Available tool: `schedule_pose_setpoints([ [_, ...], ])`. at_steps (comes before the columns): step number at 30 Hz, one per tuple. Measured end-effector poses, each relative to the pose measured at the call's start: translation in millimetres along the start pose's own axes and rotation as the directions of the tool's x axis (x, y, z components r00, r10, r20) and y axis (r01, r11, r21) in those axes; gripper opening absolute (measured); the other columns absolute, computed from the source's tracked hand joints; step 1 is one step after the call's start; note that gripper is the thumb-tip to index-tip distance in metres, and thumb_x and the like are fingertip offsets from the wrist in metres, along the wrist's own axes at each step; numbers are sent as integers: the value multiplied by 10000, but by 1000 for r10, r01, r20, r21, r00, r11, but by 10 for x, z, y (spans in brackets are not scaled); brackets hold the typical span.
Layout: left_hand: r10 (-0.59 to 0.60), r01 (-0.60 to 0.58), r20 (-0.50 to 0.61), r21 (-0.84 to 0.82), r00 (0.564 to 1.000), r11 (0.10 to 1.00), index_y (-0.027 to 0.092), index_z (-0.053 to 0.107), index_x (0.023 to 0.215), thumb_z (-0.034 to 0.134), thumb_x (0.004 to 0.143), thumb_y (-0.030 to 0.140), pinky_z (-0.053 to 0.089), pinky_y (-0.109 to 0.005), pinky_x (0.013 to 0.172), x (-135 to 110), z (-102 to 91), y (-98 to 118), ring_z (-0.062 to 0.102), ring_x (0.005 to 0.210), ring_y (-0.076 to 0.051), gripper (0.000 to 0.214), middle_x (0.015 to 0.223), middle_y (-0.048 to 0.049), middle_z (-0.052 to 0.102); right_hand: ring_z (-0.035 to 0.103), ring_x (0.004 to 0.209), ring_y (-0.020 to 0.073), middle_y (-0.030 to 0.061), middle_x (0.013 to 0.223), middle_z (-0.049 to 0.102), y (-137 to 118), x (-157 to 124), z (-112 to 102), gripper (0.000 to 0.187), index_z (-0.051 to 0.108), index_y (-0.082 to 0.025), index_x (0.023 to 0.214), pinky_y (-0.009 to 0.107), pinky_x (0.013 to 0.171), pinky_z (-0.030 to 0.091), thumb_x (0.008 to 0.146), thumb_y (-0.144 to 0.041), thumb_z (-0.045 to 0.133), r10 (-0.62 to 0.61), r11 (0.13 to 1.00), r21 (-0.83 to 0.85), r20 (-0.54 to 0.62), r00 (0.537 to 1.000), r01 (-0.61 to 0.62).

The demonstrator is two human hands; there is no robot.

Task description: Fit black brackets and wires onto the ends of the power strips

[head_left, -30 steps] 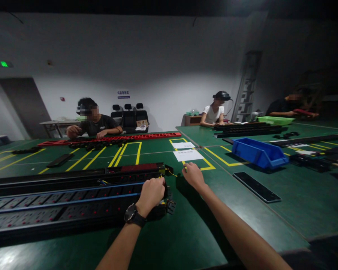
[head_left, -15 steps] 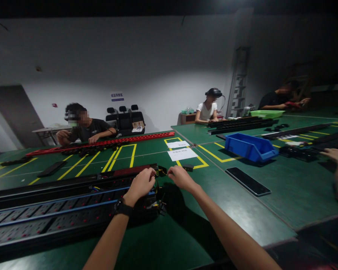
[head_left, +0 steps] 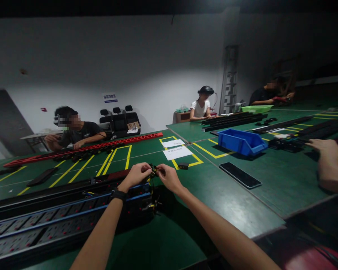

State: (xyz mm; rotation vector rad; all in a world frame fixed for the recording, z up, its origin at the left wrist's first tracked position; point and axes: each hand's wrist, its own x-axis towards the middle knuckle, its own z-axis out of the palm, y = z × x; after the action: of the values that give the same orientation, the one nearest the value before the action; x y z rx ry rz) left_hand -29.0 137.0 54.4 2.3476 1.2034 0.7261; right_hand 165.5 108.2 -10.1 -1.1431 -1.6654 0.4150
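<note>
At the right end of a long black strip unit with rows of sockets (head_left: 81, 213), yellow and dark wires (head_left: 153, 171) stick out. My left hand (head_left: 136, 175), with a black watch on its wrist, pinches these wires over the far corner of that end. Close against it, my right hand (head_left: 168, 177) has thumb and fingertips pressed together on the same wires. A small dark piece seems to sit between the fingertips, too small to make out. More loose wire ends (head_left: 153, 205) hang from the unit's near corner, below my hands.
A small black block (head_left: 183, 165) and white paper sheets (head_left: 177, 152) lie beyond my right hand. Rightward are a phone (head_left: 240, 175), a blue bin (head_left: 242, 142) and another person's hand (head_left: 330, 159). Across the green table a person (head_left: 76, 131) sits behind a red rail (head_left: 124, 141).
My hands have come closer together, their fingertips now meeting at the wires. The whole view has shifted, so most things sit further left.
</note>
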Motion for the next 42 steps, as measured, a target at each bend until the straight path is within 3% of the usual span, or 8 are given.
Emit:
schedule_pose_setpoints([
  [3, -88, 90, -43, 52, 995, 995, 156, 703, 881, 570, 829, 381, 524, -291, 775, -20, -40, -146, 688, 828, -197, 266, 891, -66, 760, 665, 874, 187, 61, 978, 735, 103, 1, 74, 232, 720, -194, 1076, 292, 842, 509, 925, -221, 547, 31, 999, -15, -17, 999, -31],
  [8, -125, 141, -82, 238, 989, 961, 184, 718, 915, 542, 848, 324, 483, -261, 725, -74, -2, -270, 681, 823, -188, 235, 907, -55, 761, 639, 1072, 186, 59, 1134, 723, 243, 2, 245, 318, 724, -213, 1149, 299, 986, 459, 970, -205, 462, 57, 997, 35, 143, 988, -63],
  [13, -124, 145, -88, 301, 988, 943, 227, 737, 951, 532, 884, 366, 475, -255, 750, -114, 49, -327, 693, 869, -193, 256, 940, -45, 770, 628, 1073, 205, 80, 1148, 709, 331, -12, 360, 352, 721, -209, 1199, 335, 998, 456, 973, -214, 451, -18, 1000, 20, 242, 970, 13],
  [23, -44, 55, -41, 330, 998, 942, 203, 792, 868, 560, 842, 373, 477, -247, 744, -141, 32, -353, 686, 811, -192, 289, 871, -52, 774, 613, 1085, 204, 83, 1155, 691, 337, -51, 345, 350, 696, -216, 1231, 335, 1001, 447, 977, -232, 455, -70, 994, -61, 272, 960, 90],
  [33, -140, 163, -84, 429, 987, 889, 253, 782, 906, 565, 856, 376, 474, -244, 736, -164, 67, -265, 693, 855, -196, 255, 932, -43, 777, 604, 1118, 195, 85, 1192, 667, 350, -67, 358, 451, 652, -213, 1277, 309, 1005, 444, 910, -89, 421, -85, 986, -116, 289, 953, 123],
  [42, -136, 149, -61, 440, 989, 886, 243, 768, 920, 547, 877, 364, 476, -246, 741, -172, 80, -232, 700, 867, -195, 256, 945, -46, 778, 604, 1069, 196, 89, 1151, 649, 325, -87, 345, 498, 633, -223, 1314, 285, 955, 454, 889, -74, 419, -67, 979, -164, 297, 952, 120],
])
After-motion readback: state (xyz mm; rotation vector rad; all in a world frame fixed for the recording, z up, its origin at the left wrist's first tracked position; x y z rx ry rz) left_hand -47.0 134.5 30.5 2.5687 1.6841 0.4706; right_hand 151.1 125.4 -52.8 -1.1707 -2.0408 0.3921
